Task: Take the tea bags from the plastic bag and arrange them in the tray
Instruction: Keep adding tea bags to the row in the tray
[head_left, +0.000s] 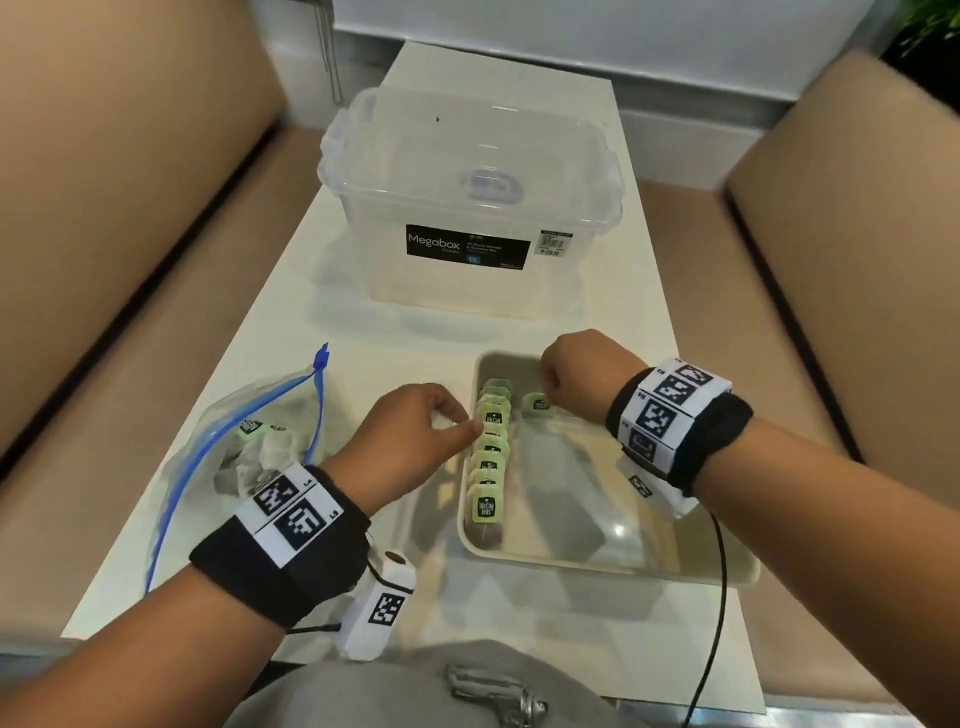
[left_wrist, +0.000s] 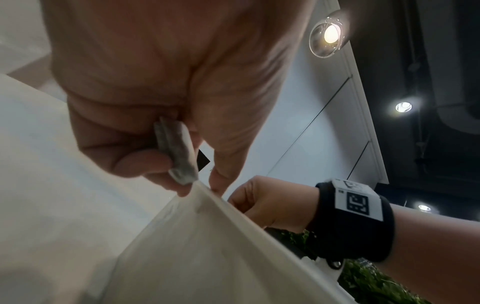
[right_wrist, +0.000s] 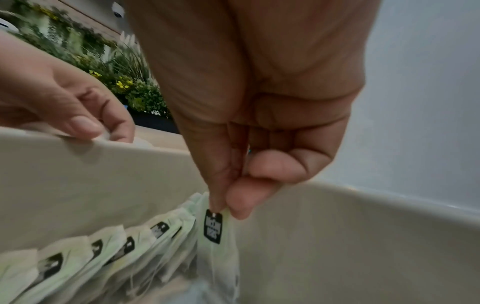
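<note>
A beige tray (head_left: 597, 564) lies on the white table, with a row of green-tagged tea bags (head_left: 488, 457) leaning along its left wall. At the row's far end my right hand (head_left: 545, 395) pinches one tea bag (right_wrist: 215, 236) by its top and holds it upright inside the tray (right_wrist: 337, 236). My left hand (head_left: 462, 421) rests at the tray's left rim and grips a folded tea bag (left_wrist: 179, 152) in its curled fingers. To the left lies the clear plastic bag (head_left: 208, 447) with a blue zip, open, more tea bags inside.
A clear lidded storage box (head_left: 467, 197) stands behind the tray. Beige seat cushions (head_left: 130, 260) flank the narrow table on both sides. A black cable (head_left: 719, 597) runs from my right wrist over the table's near edge.
</note>
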